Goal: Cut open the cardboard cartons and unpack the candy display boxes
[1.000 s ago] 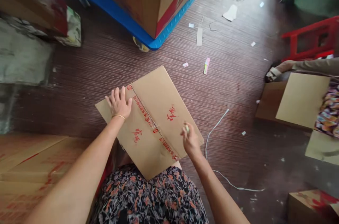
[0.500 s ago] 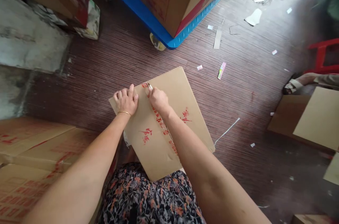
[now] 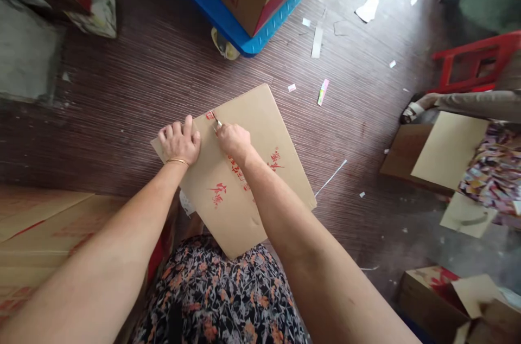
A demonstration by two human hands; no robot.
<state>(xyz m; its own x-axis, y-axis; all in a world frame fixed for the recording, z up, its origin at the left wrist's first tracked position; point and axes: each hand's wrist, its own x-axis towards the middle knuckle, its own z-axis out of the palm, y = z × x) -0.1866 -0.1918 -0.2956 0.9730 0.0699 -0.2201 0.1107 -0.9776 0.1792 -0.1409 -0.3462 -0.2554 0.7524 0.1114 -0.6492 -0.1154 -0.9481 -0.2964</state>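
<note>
A sealed cardboard box (image 3: 260, 132) with red printing and a red-lettered tape seam rests against my lap on the floor. My left hand (image 3: 178, 141) lies on the box's far left corner, fingers curled down on the cardboard. My right hand (image 3: 233, 139) is closed around a small blade (image 3: 217, 121) whose tip touches the far end of the tape seam.
A blue pallet (image 3: 228, 18) with a big carton stands ahead. Flattened cartons (image 3: 44, 224) lie at my left. At the right another person's leg (image 3: 468, 102), an open box of colourful packets (image 3: 448, 154), a red stool (image 3: 476, 62); paper scraps and a white strap (image 3: 329, 178) litter the floor.
My right hand moved from the near right part of the box up to the far end of the tape seam, beside my left hand. The left hand stayed put.
</note>
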